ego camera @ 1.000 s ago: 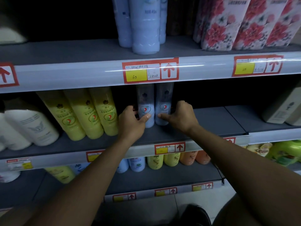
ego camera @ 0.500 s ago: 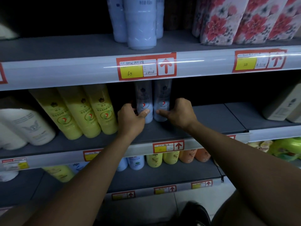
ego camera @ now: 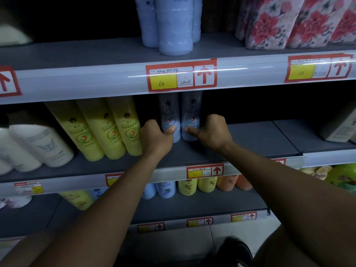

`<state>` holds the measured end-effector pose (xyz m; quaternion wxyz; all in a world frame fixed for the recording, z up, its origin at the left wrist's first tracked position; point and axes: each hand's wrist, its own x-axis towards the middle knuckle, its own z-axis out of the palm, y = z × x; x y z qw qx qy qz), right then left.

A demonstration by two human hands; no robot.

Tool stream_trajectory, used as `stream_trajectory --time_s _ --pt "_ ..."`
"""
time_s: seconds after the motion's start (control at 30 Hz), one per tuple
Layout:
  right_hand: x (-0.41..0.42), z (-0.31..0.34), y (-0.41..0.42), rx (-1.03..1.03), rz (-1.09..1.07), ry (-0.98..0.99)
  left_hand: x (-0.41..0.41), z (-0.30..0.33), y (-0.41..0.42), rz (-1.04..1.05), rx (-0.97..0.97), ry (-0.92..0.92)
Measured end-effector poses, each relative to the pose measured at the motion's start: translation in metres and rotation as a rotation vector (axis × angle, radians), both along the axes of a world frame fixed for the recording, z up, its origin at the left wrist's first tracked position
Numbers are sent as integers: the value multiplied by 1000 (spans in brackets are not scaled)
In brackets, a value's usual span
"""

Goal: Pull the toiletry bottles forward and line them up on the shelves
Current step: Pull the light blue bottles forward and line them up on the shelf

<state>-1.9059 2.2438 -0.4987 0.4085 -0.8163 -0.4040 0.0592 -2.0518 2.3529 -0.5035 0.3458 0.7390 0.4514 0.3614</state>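
Two pale blue toiletry bottles stand side by side toward the back of the middle shelf [ego camera: 250, 139]. My left hand [ego camera: 157, 138] grips the left blue bottle [ego camera: 169, 116] near its base, thumb across its front. My right hand [ego camera: 211, 132] grips the right blue bottle [ego camera: 191, 114], thumb pointing left across its lower front. The fingers of both hands are hidden behind the bottles. Three yellow bottles [ego camera: 104, 130] stand in a row just left of my left hand.
White bottles [ego camera: 38, 145] fill the shelf's left end and a box [ego camera: 339, 128] sits at its right end. Pale blue bottles [ego camera: 173, 26] and floral packs [ego camera: 289, 22] stand on the shelf above. The lower shelf holds small blue, yellow and orange bottles [ego camera: 206, 185].
Both hands stay on the two blue bottles. The bottles and hands sit slightly higher and farther back in the frame than a second ago; the view has shifted a little.
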Motion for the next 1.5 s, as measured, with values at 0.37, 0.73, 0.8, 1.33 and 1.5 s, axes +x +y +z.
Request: stream_trajectory --time_s 0.37,0.73,0.8,1.33,1.5 --pt "-3 -2 4 3 0 -11 -2 -1 -1 -10 -9 -15" --pt "-7 2 2 -42 5 -10 -4 -2 -2 -33 1 4" --pt "-7 3 3 -44 3 -11 -4 2 -4 -25 3 22" --pt "-34 3 -32 -50 -29 -149 -25 3 -22 -119 118 -81" --pt "-54 15 -56 58 -16 -131 -54 20 -42 -153 194 -122"
